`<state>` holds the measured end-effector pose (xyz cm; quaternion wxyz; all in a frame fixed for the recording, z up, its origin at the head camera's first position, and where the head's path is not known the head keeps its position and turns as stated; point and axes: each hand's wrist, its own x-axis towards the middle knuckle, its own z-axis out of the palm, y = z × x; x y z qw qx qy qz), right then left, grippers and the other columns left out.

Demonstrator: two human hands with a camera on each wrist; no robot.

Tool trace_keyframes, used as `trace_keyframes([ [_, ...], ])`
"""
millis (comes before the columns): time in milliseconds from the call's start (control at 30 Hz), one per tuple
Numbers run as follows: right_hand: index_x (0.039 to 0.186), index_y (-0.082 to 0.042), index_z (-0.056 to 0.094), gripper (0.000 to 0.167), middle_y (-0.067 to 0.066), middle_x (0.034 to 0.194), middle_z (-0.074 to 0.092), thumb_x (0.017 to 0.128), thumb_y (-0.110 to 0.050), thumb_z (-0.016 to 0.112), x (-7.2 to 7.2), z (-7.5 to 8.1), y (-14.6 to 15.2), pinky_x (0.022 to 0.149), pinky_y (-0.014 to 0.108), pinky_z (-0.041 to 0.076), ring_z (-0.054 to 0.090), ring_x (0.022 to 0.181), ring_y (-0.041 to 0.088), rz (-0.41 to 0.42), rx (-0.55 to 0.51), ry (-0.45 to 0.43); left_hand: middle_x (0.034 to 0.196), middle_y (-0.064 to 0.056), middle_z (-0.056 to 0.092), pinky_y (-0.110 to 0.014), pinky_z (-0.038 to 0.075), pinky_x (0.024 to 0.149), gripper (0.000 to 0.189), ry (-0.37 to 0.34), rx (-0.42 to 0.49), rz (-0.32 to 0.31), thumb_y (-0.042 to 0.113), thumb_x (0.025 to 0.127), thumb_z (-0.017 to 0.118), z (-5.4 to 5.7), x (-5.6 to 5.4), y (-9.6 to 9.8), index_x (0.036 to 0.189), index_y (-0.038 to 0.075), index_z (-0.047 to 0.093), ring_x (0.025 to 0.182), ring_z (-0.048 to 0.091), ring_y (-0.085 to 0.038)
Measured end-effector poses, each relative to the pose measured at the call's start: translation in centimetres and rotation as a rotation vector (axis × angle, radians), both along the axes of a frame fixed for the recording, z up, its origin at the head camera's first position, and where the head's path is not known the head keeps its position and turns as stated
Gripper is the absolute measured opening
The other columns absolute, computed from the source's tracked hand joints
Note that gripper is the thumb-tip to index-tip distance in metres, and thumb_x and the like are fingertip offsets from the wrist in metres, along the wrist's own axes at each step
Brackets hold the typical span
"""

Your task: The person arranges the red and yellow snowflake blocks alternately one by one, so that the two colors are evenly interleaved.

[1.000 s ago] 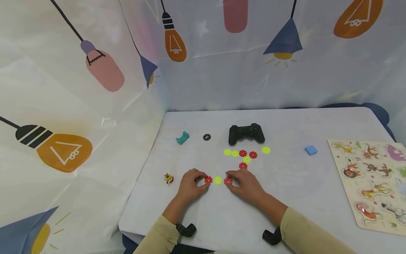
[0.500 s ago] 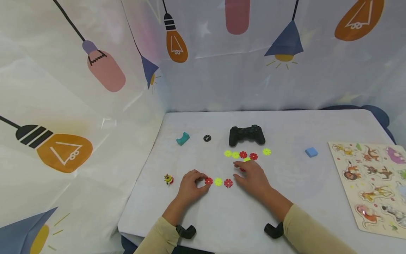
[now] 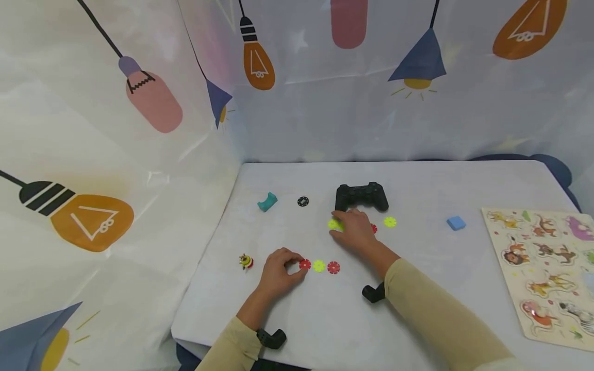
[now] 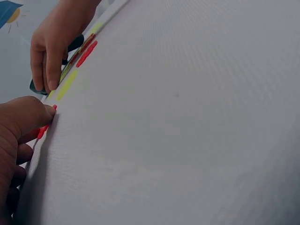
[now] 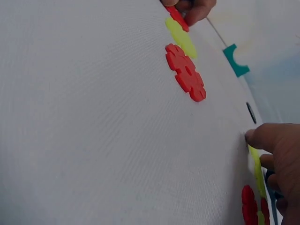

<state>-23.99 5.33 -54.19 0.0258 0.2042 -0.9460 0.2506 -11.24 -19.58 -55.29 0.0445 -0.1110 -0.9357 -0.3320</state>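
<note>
My left hand (image 3: 280, 271) pinches a red notched plastic disc (image 3: 304, 264) at the left end of a short row on the white table. Beside it lie a yellow notched disc (image 3: 318, 266) and a second red disc (image 3: 333, 267), flat and apart. My right hand (image 3: 356, 231) reaches to the back group of discs, thumb and index finger around the leftmost yellow disc (image 3: 334, 224). That hand covers most of this group in the head view; a bit of a red disc (image 3: 374, 228) shows past it. In the right wrist view, more red (image 5: 249, 205) and yellow discs lie under the hand.
A black game controller (image 3: 362, 196) lies just behind the right hand. Also on the table are a lone yellow disc (image 3: 390, 221), a black round chip (image 3: 303, 201), a teal curved block (image 3: 267, 202), a small figurine (image 3: 246, 262), a blue block (image 3: 456, 223) and an animal puzzle board (image 3: 543, 278).
The right hand has let go of the red disc at the row's right end and moved up and back to the leftmost yellow disc. The left hand stays on its red disc.
</note>
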Motion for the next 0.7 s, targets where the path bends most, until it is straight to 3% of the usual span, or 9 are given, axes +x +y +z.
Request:
trace_keyframes([
  [167,0.126,-0.012,0.067,0.045,0.006,0.102,0.070,0.085,-0.030,0.075,-0.1,-0.1,-0.5,0.088,0.047,0.043,0.055,0.096,0.027,-0.020,-0.016,0.018,0.088,0.018,0.055,-0.031,0.044,0.078,0.023,-0.024,-0.014,0.001,0.039,0.084,0.077,-0.1,-0.1,0.0,0.103,0.029,0.071,0.082,0.050,-0.005],
  [500,0.128,-0.011,0.065,0.050,0.004,0.104,0.070,0.085,-0.032,0.076,0.1,0.0,-0.4,0.093,0.047,0.041,0.055,0.099,0.027,-0.016,-0.016,0.030,0.088,0.018,0.055,-0.032,0.044,0.077,0.022,-0.008,-0.002,-0.006,0.037,0.084,0.078,0.0,-0.2,-0.1,0.103,0.027,0.072,0.082,0.050,-0.004],
  [600,0.129,-0.012,0.064,0.050,0.000,0.103,0.070,0.084,-0.031,0.076,0.9,0.7,0.1,0.092,0.046,0.041,0.054,0.099,0.024,-0.003,-0.048,0.051,0.088,0.018,0.055,-0.032,0.044,0.077,0.022,0.005,-0.002,-0.011,0.036,0.084,0.078,0.0,-0.1,-0.1,0.103,0.027,0.072,0.082,0.050,-0.004],
  [700,0.129,-0.012,0.064,0.052,-0.003,0.102,0.070,0.082,-0.029,0.078,2.9,1.7,1.6,0.089,0.044,0.044,0.053,0.101,0.023,0.018,-0.085,0.068,0.087,0.018,0.055,-0.031,0.044,0.076,0.022,0.020,-0.008,-0.009,0.037,0.083,0.078,-0.2,-0.1,0.0,0.102,0.027,0.072,0.081,0.050,-0.004],
])
